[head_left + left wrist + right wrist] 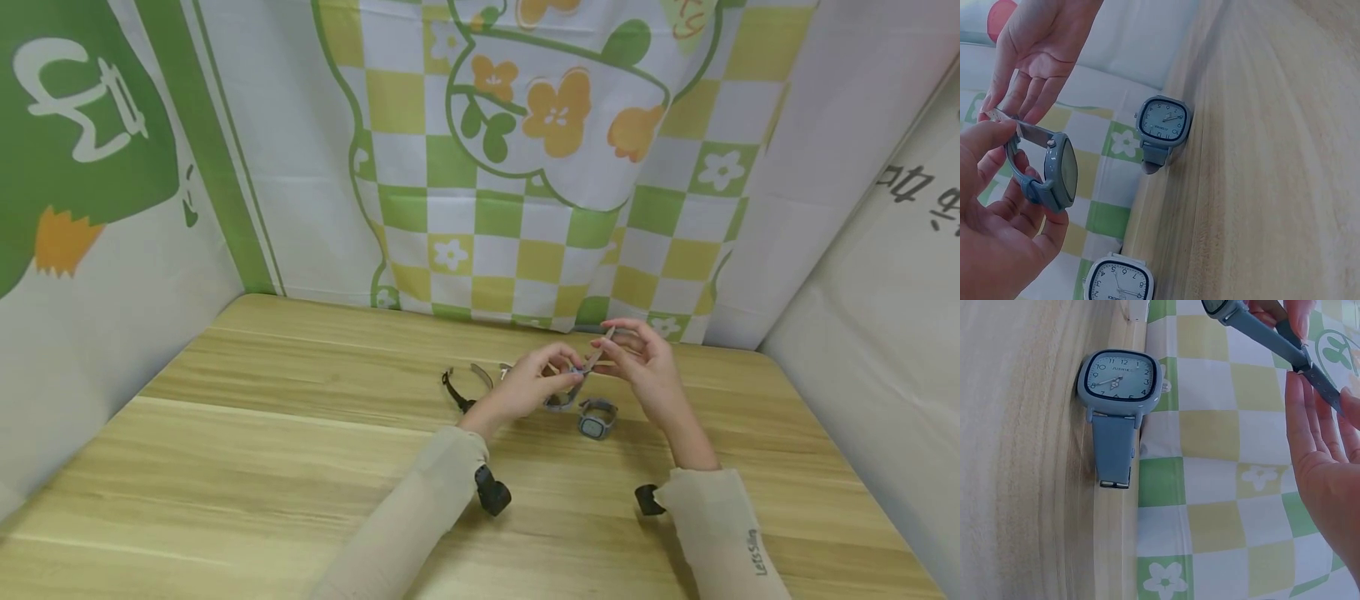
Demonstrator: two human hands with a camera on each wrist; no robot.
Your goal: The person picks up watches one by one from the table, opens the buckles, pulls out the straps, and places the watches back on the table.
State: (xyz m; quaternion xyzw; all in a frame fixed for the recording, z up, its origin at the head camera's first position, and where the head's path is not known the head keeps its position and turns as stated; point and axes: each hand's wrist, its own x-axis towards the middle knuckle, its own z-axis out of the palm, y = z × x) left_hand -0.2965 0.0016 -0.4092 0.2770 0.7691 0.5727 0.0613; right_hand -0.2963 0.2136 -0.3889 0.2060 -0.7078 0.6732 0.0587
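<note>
My left hand [534,382] holds a blue-grey wristwatch [1060,169] with a square case, raised over the far part of the table. Its strap is looped, with the buckle between both hands. The strap's free end [600,348] is pinched between the thumb and fingers of my right hand [647,362]. A similar blue-grey watch [1119,378] lies on the table below the hands, dial showing, its strap closed into a loop. In the left wrist view a white watch [1119,281] shows at the lower edge, partly cut off.
A black-strapped watch [456,393] lies left of my left hand, partly hidden by the forearm. Near it is a grey strap [482,375]. The wooden table [247,467] meets a checked, flowered curtain [525,217] at the back. Each wrist carries a black camera [492,492].
</note>
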